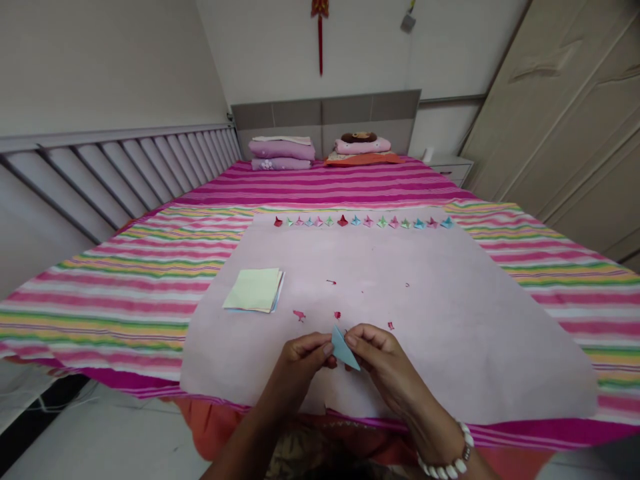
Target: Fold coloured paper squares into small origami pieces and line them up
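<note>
Both my hands pinch a small folded piece of light blue paper (344, 349) above the near edge of a pale pink sheet (450, 320). My left hand (304, 359) grips its left side with thumb and fingers closed. My right hand (376, 353), with a white bead bracelet at the wrist, grips its right side. A stack of square papers (255, 291), pale yellow on top, lies to the left on the sheet. A row of several small folded paper shapes (363, 221) in red, pink, green and blue lines the sheet's far edge.
The pink sheet lies on a bed with a striped cover (125, 280). Small red paper scraps (299, 315) are scattered near my hands. Folded bedding and pillows (283, 153) sit by the headboard. A slatted rail (125, 173) runs along the left, wardrobe doors (575, 133) along the right.
</note>
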The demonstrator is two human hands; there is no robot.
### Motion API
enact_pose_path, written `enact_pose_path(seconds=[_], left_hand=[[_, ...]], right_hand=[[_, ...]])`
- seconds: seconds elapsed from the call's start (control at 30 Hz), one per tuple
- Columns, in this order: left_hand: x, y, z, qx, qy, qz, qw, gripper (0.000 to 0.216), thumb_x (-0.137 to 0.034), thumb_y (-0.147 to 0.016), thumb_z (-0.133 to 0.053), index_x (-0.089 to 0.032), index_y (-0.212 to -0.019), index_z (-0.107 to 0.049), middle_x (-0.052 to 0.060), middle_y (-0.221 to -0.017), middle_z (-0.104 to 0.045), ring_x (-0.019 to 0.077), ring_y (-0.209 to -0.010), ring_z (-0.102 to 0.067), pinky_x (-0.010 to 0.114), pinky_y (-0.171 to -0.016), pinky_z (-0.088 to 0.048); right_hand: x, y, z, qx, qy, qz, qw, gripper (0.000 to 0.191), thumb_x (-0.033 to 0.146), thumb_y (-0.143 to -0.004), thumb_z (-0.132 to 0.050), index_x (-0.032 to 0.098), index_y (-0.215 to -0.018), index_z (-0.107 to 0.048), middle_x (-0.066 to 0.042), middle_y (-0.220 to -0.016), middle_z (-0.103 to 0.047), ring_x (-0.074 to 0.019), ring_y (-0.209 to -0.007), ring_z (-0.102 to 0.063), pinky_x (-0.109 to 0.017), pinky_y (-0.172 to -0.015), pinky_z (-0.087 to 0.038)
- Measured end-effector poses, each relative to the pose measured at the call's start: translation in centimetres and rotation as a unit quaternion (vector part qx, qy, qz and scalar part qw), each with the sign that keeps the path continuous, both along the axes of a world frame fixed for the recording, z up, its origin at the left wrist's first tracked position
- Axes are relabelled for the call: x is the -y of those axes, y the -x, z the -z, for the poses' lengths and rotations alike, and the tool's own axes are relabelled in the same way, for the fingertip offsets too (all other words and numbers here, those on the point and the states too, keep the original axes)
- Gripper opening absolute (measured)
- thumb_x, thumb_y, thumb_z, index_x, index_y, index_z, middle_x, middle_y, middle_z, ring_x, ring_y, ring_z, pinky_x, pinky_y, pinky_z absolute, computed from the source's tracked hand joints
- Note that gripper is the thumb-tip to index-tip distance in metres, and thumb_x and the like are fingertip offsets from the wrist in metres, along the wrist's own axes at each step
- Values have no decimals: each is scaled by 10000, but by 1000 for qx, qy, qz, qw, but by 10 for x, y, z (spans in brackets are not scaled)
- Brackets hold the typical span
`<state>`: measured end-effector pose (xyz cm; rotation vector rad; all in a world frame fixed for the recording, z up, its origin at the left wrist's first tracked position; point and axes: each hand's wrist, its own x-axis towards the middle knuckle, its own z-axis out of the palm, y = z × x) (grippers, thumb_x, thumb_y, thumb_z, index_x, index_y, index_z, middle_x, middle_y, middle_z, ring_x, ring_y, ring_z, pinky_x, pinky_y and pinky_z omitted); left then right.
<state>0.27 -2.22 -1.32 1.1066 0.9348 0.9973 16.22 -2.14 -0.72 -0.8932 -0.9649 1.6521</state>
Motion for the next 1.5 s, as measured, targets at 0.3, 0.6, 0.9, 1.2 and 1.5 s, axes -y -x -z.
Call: enact_pose_path(seconds=[0.3, 0.6, 0.9, 1.2, 1.5], left_hand=[[-4, 1, 7, 19, 25, -44, 999, 169, -255, -720, -706, -161, -859, -722, 13, -702, -687, 107, -612, -577, 231, -623, -459], [-5, -6, 6, -68, -38, -105, 991, 126, -272, -707, -680, -156, -756, -684, 1, -632, -656, 129, -606, -597, 242, -593, -491], [6, -20, 4, -251, -145, -130, 948, 436, -320, -716, -675, -124, -1097, -596, 131, -981, -690, 211, -782, -668, 306, -623, -553], [4, -20, 11, -252, -188, -128, 941, 312, -203, -770, -567, -152, -1077, -589, 120, -980, -723, 208, -768, -721, 309, -664, -592], [1, -7, 11, -309, -328, -79, 889, 178, -104, -837, -474, -207, -820, -618, 96, -1209, -640, 217, -1094, -620, 379, -920, -507]], right_hand=[[-3, -4, 1, 40, -12, -2, 999, 224, 373, -718, -737, 158, -749, -684, -18, -587, -671, -146, -543, -597, -277, -575, -458], [-4, 3, 4, 107, -55, 13, 993, 86, 246, -694, -662, 163, -692, -640, -2, -552, -652, -122, -497, -570, -230, -500, -434], [0, 9, 18, 296, -160, 144, 931, 142, 122, -652, -520, 169, -707, -642, 36, -552, -516, -113, -503, -458, -223, -485, -357], [3, 11, 16, 315, -175, 138, 923, 164, 207, -732, -539, 153, -784, -685, 6, -577, -561, -125, -503, -470, -232, -480, -374], [-2, 10, 19, 207, -70, 135, 967, 180, 244, -667, -588, 152, -788, -685, 43, -493, -519, -118, -445, -488, -236, -452, -394]])
